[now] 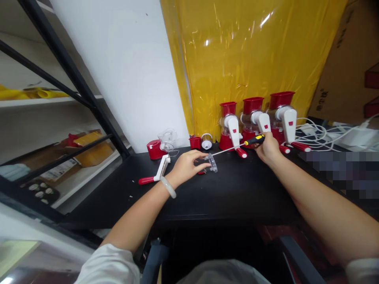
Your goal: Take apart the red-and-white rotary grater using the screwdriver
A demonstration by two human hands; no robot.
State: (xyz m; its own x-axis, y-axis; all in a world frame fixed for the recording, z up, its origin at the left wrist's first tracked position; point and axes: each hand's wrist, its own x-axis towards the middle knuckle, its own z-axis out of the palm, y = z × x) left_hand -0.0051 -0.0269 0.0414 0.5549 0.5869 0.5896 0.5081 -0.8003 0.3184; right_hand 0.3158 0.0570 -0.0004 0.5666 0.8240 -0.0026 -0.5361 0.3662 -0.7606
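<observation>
My right hand [269, 149] is closed around the yellow-and-black handle of a screwdriver [254, 139]. Its long shaft points left, and the tip meets a small clear plastic part [212, 163]. My left hand [189, 165] pinches that clear part between thumb and fingers just above the table. A bit of red shows beneath it, too covered to name. Left of my left hand lie a white crank handle [162, 167] with a red grip, a red base piece [155, 150] and a clear plastic housing [168, 140]. Behind it are a red pusher [195, 142] and a grater drum [206, 141].
Three red-and-white rotary graters [227, 130] stand along the back of the black table [207, 201]. White cables [318, 134] lie tangled at the right, near a cardboard box [334, 75]. A black-framed shelf [97, 106] rises at the left. Yellow plastic sheeting [237, 59] covers the back.
</observation>
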